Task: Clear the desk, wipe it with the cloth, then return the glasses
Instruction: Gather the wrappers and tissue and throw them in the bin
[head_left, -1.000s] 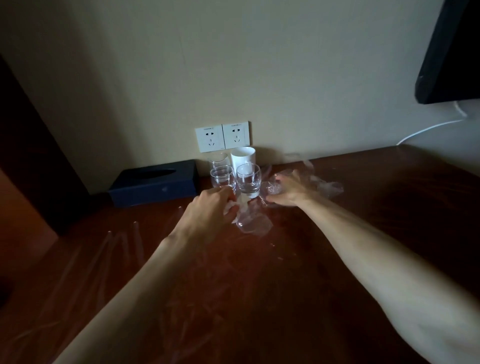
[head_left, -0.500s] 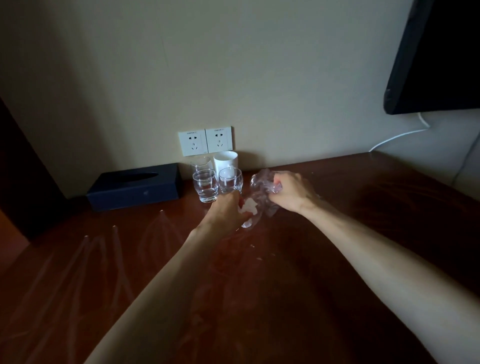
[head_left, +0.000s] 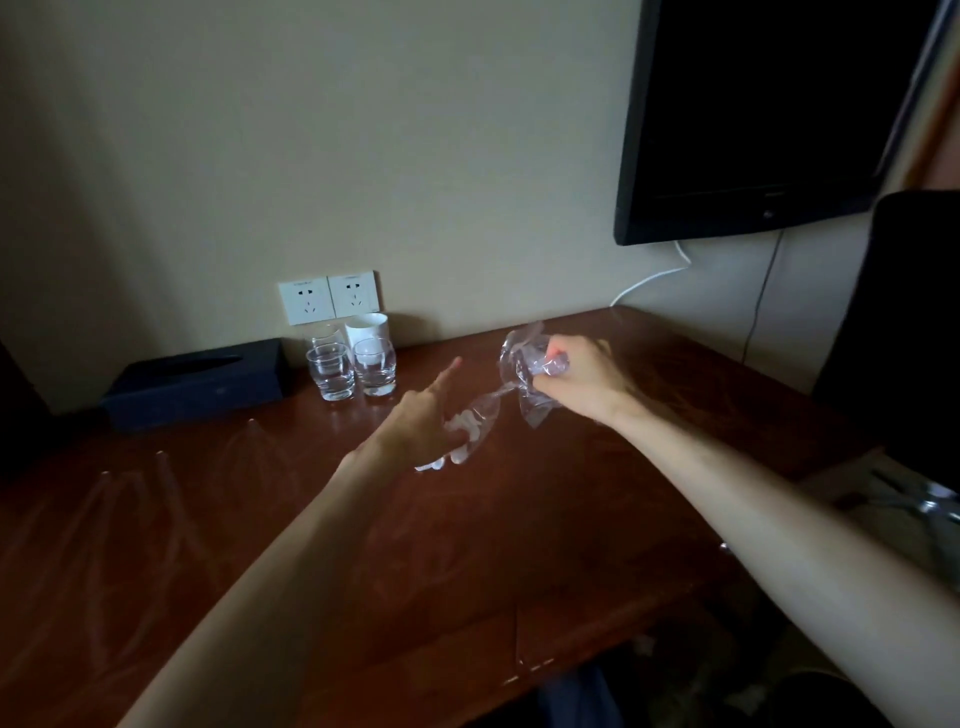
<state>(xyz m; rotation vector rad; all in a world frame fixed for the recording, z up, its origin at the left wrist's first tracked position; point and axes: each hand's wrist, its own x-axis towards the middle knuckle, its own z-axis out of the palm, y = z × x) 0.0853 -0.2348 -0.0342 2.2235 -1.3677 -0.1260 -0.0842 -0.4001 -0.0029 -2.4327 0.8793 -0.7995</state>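
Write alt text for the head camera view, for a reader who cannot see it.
Two bare hands lift crumpled clear plastic wrap above a dark wooden desk: the right hand grips one end, the left hand holds the other. Three glasses, a white cup and a dark tissue box stand by the wall.

Glossy wooden desk (head_left: 571, 519), clear glass tumblers (head_left: 331, 371), crinkled transparent plastic wrap (head_left: 524, 364).

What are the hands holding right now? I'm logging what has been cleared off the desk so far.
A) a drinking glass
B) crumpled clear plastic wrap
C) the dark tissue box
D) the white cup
B: the right hand grips a bunch of crumpled clear plastic wrap above the desk, and the left hand holds its lower end; the glasses stand untouched by the wall.
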